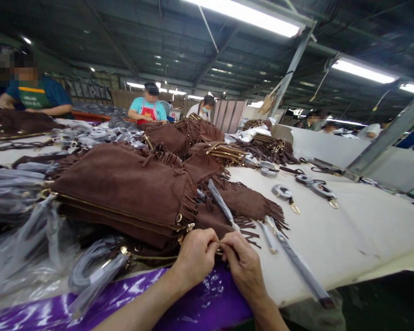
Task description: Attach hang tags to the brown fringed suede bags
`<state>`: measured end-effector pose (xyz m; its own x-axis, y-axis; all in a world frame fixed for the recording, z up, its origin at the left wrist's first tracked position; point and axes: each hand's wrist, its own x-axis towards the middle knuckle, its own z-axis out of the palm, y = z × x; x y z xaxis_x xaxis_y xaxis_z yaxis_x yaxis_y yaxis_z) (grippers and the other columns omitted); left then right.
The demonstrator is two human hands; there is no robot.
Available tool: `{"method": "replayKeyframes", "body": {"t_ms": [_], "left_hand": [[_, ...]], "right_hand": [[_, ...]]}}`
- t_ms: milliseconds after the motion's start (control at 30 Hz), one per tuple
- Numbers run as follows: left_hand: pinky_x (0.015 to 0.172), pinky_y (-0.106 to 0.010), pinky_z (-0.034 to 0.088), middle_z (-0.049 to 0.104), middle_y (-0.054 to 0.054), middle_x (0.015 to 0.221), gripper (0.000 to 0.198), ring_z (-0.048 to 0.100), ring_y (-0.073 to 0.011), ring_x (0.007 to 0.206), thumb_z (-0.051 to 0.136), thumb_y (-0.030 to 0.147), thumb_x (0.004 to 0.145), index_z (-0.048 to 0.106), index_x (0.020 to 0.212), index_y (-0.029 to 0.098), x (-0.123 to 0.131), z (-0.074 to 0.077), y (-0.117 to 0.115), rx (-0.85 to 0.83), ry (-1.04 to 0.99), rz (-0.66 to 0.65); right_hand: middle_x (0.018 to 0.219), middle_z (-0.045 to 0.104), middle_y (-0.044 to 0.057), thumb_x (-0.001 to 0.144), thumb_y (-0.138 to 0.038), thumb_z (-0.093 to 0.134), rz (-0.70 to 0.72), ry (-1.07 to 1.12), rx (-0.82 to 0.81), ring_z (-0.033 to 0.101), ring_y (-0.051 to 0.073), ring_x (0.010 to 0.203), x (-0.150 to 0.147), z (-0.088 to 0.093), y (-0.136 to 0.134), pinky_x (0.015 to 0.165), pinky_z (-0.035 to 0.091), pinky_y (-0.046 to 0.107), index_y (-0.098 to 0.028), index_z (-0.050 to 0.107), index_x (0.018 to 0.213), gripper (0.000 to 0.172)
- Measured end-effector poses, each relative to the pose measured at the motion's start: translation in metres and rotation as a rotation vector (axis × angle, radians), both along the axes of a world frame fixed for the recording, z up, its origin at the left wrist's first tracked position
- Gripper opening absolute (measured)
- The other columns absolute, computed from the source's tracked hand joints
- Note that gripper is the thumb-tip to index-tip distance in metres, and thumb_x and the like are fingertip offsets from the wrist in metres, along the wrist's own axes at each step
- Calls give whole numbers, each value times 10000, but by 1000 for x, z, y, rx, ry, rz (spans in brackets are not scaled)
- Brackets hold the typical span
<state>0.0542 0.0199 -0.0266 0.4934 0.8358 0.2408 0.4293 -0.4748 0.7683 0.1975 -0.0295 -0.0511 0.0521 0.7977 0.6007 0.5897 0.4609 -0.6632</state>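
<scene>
My left hand (197,253) and my right hand (244,261) meet just past the front corner of a stack of brown fringed suede bags (124,188). Both are closed in a pinch, fingertips almost touching. Whatever lies between them is small and mostly hidden; a glint of gold metal shows under the fingers. A bag with a gold zipper (152,258) lies below the stack, its edge running to my left hand. Purple plastic sheeting (200,299) spreads under my wrists. Beyond my hands lies a brown fringed piece (248,200).
Plastic-wrapped straps (300,262) lie on the white table (365,230) at right, with coiled straps (283,192) behind. Clear plastic and a wrapped coil (93,264) sit at left. More bags (172,135) are piled behind. Several people work across the table; a metal post (389,133) stands right.
</scene>
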Motion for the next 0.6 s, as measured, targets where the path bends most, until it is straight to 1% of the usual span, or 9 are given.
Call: {"method": "replayKeyframes", "body": {"t_ms": [100,167,333,433,600], "left_hand": [[644,-281,335,640,-25,688,192,557,-174,690,510,96,800,636,683,181,-2,-5,2,60,81,-10],[657,-281,346,650,-30,704,195,566,-181,713,509,104,808,649,697,181,-3,-6,3,69,87,-37],[660,-255,382,669,-12,719,216,585,-160,703,484,152,850,674,751,183,-7,-2,5,-30,-60,-134],[674,-249,389,668,-12,729,193,588,-156,711,496,144,837,669,759,175,-8,0,5,-23,-97,-126],[654,-244,374,641,-10,692,177,573,-145,678,505,94,806,634,705,162,-7,-3,5,43,-84,-88]], "right_hand": [[735,513,-5,959,-199,445,16,-76,-32,504,145,620,1,-3,0,587,416,262,-234,564,773,224],[746,510,-2,967,-215,429,21,-102,-53,507,148,625,2,-5,0,594,420,268,-235,557,771,235],[710,503,-17,974,-232,439,14,7,-72,527,149,613,2,-4,0,575,430,266,-240,539,768,229],[698,508,-20,967,-221,453,11,14,-64,529,150,610,3,-3,0,569,426,267,-239,545,771,217],[722,506,-21,961,-192,459,23,-6,-52,519,137,603,3,-4,-1,572,423,257,-236,549,784,204]]}}
